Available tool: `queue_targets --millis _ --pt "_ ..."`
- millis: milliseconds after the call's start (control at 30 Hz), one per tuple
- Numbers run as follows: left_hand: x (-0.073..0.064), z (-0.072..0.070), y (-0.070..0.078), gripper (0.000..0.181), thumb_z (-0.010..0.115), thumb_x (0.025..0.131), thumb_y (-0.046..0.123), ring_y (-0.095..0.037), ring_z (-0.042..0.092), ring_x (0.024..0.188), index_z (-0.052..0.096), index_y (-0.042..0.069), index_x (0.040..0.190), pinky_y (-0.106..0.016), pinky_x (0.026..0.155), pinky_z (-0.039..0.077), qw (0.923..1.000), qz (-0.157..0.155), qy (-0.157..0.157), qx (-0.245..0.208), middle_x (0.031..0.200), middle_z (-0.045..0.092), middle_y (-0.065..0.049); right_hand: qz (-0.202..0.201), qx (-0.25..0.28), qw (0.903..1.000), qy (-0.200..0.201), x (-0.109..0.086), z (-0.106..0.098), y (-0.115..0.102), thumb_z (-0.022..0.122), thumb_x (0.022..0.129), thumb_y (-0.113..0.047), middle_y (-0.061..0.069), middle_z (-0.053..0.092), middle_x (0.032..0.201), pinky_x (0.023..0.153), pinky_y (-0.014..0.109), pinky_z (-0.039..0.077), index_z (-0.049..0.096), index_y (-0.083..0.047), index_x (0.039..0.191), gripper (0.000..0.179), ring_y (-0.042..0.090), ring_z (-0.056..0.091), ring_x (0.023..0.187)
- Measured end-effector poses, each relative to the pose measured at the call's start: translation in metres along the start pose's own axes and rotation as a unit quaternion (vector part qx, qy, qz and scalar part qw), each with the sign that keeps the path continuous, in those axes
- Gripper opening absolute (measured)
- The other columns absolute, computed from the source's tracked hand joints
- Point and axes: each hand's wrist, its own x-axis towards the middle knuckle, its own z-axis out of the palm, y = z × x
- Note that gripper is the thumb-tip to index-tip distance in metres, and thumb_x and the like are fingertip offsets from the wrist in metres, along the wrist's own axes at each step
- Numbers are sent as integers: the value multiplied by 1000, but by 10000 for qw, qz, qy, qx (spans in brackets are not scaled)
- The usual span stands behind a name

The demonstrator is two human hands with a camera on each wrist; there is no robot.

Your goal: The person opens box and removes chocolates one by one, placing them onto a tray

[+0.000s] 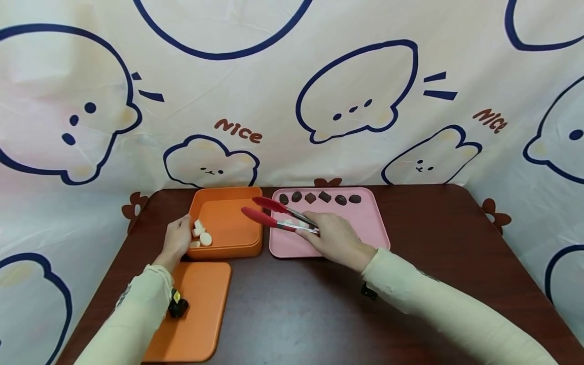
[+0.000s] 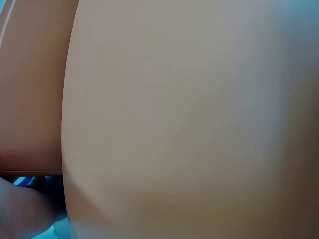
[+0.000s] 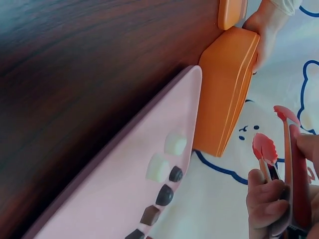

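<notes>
My left hand (image 1: 177, 238) grips the left wall of an orange box (image 1: 234, 218). Several white candy pieces (image 1: 206, 239) lie along the box's left side. With my right hand (image 1: 335, 238) I hold metal tongs with red tips (image 1: 260, 217); the tips are spread apart with nothing between them, over the gap between box and tray. Beneath the right hand is a pink tray (image 1: 371, 228) with a row of dark chocolates (image 1: 340, 199) along its far edge. Two white pieces (image 3: 175, 143) sit beside that row in the right wrist view, partly hidden by the tongs from the head.
An orange lid (image 1: 205, 304) lies flat in front of the box, under my left forearm. The dark wooden table (image 1: 433, 233) meets a patterned cloth backdrop (image 1: 274, 101) at its far edge. Tan-orange surfaces (image 2: 174, 109) fill most of the left wrist view.
</notes>
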Motion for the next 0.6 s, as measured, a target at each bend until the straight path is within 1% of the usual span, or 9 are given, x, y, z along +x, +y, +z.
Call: queue_targets --millis 100,167,267,333,400,467,500,533,600 --pt "0 -1 0 53 16 110 44 -36 53 102 41 10 80 -44 98 40 10000 28 -65 -45 97 53 -24 -35 2 10000 -58 5 4 -7 68 97 -39 -9 53 66 55 27 39 70 -20 105 21 11 50 63" --pt "0 -1 1 54 15 110 44 -40 43 133 46 7 87 -47 113 33 9999 49 -68 -100 130 47 -33 -64 8 9999 -108 9 6 -12 69 96 -39 -8 54 66 55 27 40 69 -19 103 21 11 50 63" --pt "0 -1 2 57 15 110 44 -37 20 155 54 2 102 -56 125 21 9999 64 -40 -124 166 24 -21 -141 -73 9997 -166 15 10 -19 69 96 -40 -7 52 64 55 27 39 66 -19 95 21 11 50 61" --pt "-1 -1 2 63 14 110 43 -37 19 156 56 0 125 -56 125 21 9999 14 -68 -83 167 22 -19 -194 -158 9994 -241 18 13 -23 69 96 -41 -7 51 63 54 26 39 65 -19 93 23 11 49 60" --pt "-3 -1 2 64 12 110 43 -38 15 156 45 3 149 -57 125 20 9999 -38 -131 -46 169 16 -16 -246 -235 9989 -318 20 17 -28 69 96 -43 -6 49 61 52 26 38 64 -18 92 26 11 49 58" --pt "-3 0 1 65 13 110 43 -41 34 147 53 1 138 -54 122 28 9999 -68 -109 -40 158 35 -27 -274 -354 9982 -389 23 21 -32 69 96 -44 -7 49 61 51 26 37 65 -17 92 27 11 49 58" --pt "-3 1 1 65 13 110 43 -41 44 135 56 0 132 -50 117 33 10000 -60 -79 -13 142 45 -31 -277 -397 9979 -431 24 23 -35 69 96 -44 -6 49 60 51 26 38 65 -17 92 27 11 49 58" --pt "-3 1 1 63 13 110 43 -40 50 117 59 1 111 -46 108 38 10000 -42 -43 -14 120 51 -31 -273 -434 9976 -466 25 24 -37 68 96 -43 -7 49 60 51 26 39 66 -17 93 27 11 50 58" --pt "-3 2 1 53 15 110 43 -34 42 90 41 6 82 -43 94 34 10000 -18 47 -26 93 39 -21 -246 -512 9969 -539 27 27 -43 68 96 -43 -7 51 61 53 27 41 67 -17 97 27 12 52 61"
